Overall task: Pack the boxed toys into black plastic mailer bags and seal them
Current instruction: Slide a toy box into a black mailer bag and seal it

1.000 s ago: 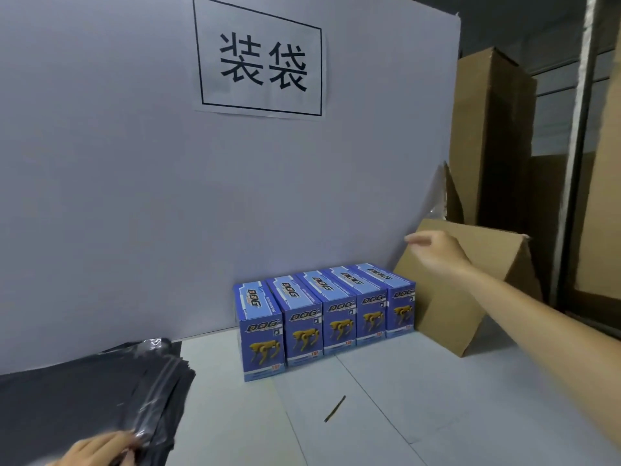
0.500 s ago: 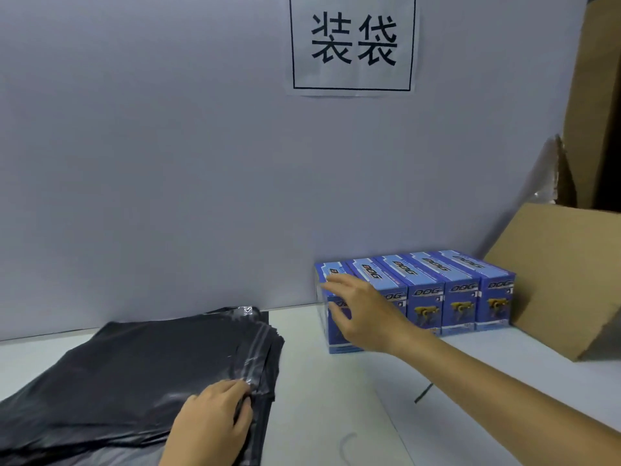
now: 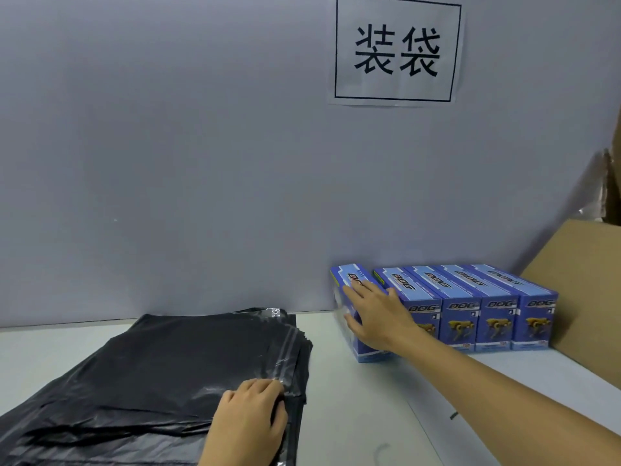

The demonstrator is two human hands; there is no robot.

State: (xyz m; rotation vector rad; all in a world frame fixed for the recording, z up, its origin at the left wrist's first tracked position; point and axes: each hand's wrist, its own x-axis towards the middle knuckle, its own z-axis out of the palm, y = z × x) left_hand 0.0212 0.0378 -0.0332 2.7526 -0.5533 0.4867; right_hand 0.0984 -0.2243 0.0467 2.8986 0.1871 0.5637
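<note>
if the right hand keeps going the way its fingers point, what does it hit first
The right hand already lies on the leftmost blue toy box. Past that box, the grey back wall probably comes next, though depth is unclear.

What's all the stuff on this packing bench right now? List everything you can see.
Toy boxes: five, blue with a yellow dog picture, standing in a row against the back wall, right of centre.
Leftmost box: one of the five, pulled slightly apart from the row, under the right hand.
Mailer bags: one flat stack, black, count unclear, on the table at left.
Sign: one, white paper with black characters, on the wall above the boxes.
Cardboard sheet: one, brown, leaning at far right beside the row.
Table: one, white.
Wall: grey, behind everything.
Right hand: grips the leftmost box.
Left hand: holds the near right edge of the bag stack.
</note>
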